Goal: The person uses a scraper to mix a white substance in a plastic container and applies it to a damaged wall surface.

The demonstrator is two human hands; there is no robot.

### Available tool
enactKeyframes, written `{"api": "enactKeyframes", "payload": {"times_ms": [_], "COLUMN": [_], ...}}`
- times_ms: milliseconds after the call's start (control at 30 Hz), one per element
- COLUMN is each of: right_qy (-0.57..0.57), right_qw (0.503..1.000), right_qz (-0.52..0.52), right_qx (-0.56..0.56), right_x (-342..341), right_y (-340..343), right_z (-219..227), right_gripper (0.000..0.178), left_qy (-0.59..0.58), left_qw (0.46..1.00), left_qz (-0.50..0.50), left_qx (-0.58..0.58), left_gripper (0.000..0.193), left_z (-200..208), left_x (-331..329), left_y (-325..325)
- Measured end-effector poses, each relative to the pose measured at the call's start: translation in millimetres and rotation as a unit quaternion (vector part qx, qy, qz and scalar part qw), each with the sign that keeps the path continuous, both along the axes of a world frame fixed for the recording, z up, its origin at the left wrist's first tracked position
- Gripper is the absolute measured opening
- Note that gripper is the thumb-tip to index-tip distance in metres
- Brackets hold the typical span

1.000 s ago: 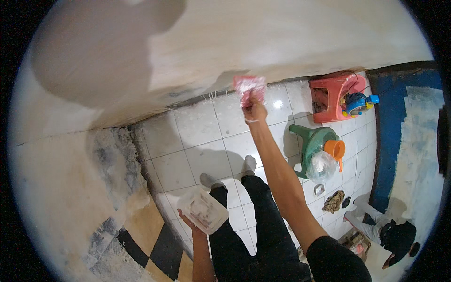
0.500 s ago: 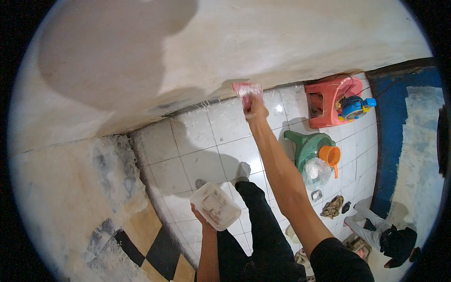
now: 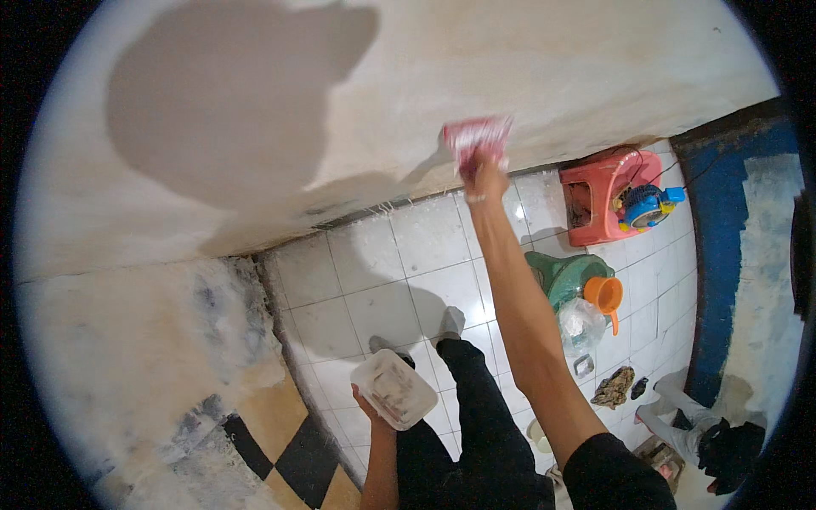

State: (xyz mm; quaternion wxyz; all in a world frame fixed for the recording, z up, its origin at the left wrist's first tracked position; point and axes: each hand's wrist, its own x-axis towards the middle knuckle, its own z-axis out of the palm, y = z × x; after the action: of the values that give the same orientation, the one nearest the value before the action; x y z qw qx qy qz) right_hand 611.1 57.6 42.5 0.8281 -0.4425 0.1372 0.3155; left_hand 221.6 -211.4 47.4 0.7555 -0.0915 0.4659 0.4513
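Note:
My right hand (image 3: 486, 176) is stretched forward, closed around a red putty knife (image 3: 478, 136) with a broad blade, blurred by motion. The blade is at the pale, patchy wall (image 3: 399, 93), a little above the floor line; whether it touches cannot be told. Low in front of me, my left hand (image 3: 371, 406) grips a whitish plastic tub (image 3: 396, 389) by its left side. Grey-white smears of paste show inside the tub. Most of the left fingers are hidden beneath it.
On the white tiled floor (image 3: 365, 306), a pink plastic stool (image 3: 586, 200) bears a blue fan (image 3: 648, 208). Nearer stands a green stool (image 3: 561, 270) with an orange dipper (image 3: 603, 293) and a plastic bag (image 3: 580, 327). A crumpled rag (image 3: 614, 388) and another person (image 3: 722, 442) are at the right.
My right hand has moved the putty knife upward and to the right along the wall. The tub stays in my left hand, and the whole view has shifted slightly.

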Motion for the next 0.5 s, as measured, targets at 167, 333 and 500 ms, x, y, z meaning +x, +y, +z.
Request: {"api": "enactKeyframes", "payload": {"times_ms": [167,333,500], "right_qy": [-0.004,-0.009,-0.034], "right_qw": [0.98,0.996,0.986], "right_qz": [0.056,0.091,0.11], "right_qx": [-0.189,-0.017,0.118], "right_x": [-83,-90,-60], "right_y": [-97,-66,28], "right_z": [-44,50,211], "right_gripper": [0.005,0.006,0.017], "left_qy": [-0.002,-0.023,-0.061], "left_qw": [0.999,0.996,0.994], "left_qz": [-0.01,-0.03,0.009], "left_qx": [0.053,0.08,0.086], "left_gripper": [0.072,0.073,0.076], "left_z": [24,58,57], "left_x": [-8,-13,-34], "left_y": [4,9,14]}}
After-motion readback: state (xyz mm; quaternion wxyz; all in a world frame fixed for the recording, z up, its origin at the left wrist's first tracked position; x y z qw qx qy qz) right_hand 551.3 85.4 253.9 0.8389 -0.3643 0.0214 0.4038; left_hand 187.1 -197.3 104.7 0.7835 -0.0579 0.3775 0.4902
